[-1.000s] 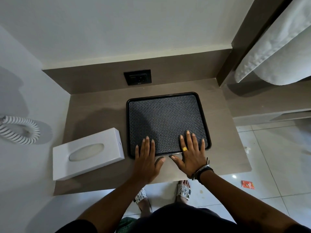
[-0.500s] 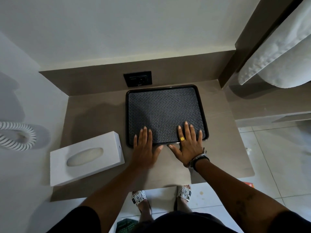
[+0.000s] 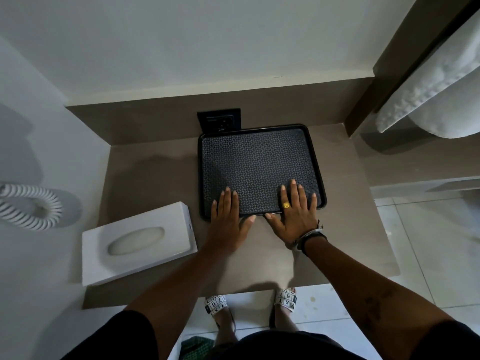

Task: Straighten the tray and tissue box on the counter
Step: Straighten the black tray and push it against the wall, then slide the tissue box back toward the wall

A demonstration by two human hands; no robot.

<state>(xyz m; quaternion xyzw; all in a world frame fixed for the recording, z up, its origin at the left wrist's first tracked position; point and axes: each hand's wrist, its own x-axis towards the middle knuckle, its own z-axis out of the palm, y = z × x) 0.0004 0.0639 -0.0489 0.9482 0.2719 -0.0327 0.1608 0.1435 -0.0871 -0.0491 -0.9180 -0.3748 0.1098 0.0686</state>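
Note:
A black tray (image 3: 255,162) with a patterned mat lies on the brown counter (image 3: 150,175), its far edge against the back panel. My left hand (image 3: 228,222) and my right hand (image 3: 294,216) lie flat on the tray's near edge, fingers spread over the mat, thumbs on the counter. Neither hand grips anything. A white tissue box (image 3: 137,242) sits skewed at the counter's front left corner, apart from my left hand.
A black wall socket (image 3: 219,120) sits in the back panel just behind the tray. A coiled white cord (image 3: 28,206) hangs on the left wall. White towels (image 3: 436,81) hang at the upper right. Tiled floor lies to the right.
Both hands have pushed the tray away from me until its far edge reached the back panel under the socket. The tissue box has not moved.

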